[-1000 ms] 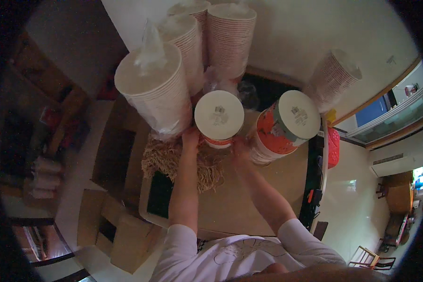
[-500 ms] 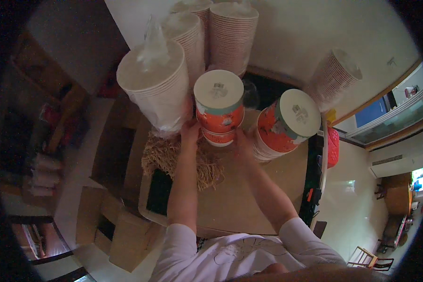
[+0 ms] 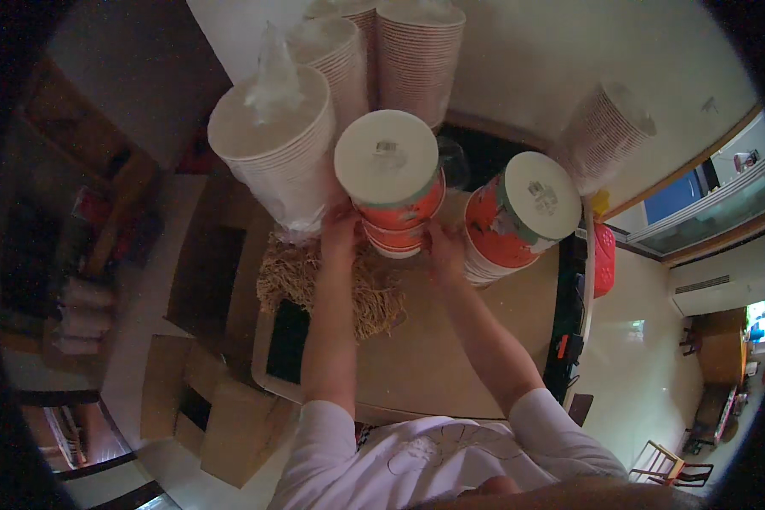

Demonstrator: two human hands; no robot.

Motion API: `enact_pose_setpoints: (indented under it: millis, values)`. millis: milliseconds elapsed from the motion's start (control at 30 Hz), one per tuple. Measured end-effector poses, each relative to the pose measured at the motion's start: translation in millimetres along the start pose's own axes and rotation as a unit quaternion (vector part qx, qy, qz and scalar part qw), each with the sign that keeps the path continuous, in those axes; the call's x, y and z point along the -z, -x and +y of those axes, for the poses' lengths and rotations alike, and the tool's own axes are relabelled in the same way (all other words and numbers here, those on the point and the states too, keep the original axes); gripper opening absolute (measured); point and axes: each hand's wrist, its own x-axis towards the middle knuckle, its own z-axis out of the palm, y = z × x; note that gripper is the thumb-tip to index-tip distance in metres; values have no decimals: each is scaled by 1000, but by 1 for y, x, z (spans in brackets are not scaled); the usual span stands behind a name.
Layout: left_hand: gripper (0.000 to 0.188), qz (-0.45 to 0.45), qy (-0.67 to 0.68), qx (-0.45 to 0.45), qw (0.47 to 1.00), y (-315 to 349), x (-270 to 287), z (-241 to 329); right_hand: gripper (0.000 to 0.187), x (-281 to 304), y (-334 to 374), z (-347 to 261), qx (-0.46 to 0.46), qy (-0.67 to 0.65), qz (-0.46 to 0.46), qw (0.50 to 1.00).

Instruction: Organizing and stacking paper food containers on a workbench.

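— What are the hands doing right now?

— I'm watching the left hand (image 3: 342,231) and the right hand (image 3: 440,244) closing around the lower part of a stack of orange-and-white paper bowls (image 3: 393,197), one on each side, holding it upright above the tan table (image 3: 450,340). A white lid (image 3: 386,157) is capping the stack.

— How is it going to handle?

— I'm judging it light but tall and wobbly; thin paper walls are going to dent under a hard squeeze, and the nested bowls could slide apart. Gripping low on both sides, as the hands are doing, looks the steadiest hold.

— What's around it?

— Just right, a second orange stack (image 3: 510,225) is leaning, also lidded. Left, a plastic-wrapped column of white cups (image 3: 276,153) is standing, with more white stacks (image 3: 399,51) behind it against the wall. A pile of straw-like packing shreds (image 3: 314,285) is lying under the hands. I can't tell whether anything is inside the bowls.
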Motion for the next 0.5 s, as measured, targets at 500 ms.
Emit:
enact_pose_setpoints:
  millis: [500]
  values:
    - [20,-46,-157,42,986,112,100,-84,13,188,121,-48,174,340,-458,803]
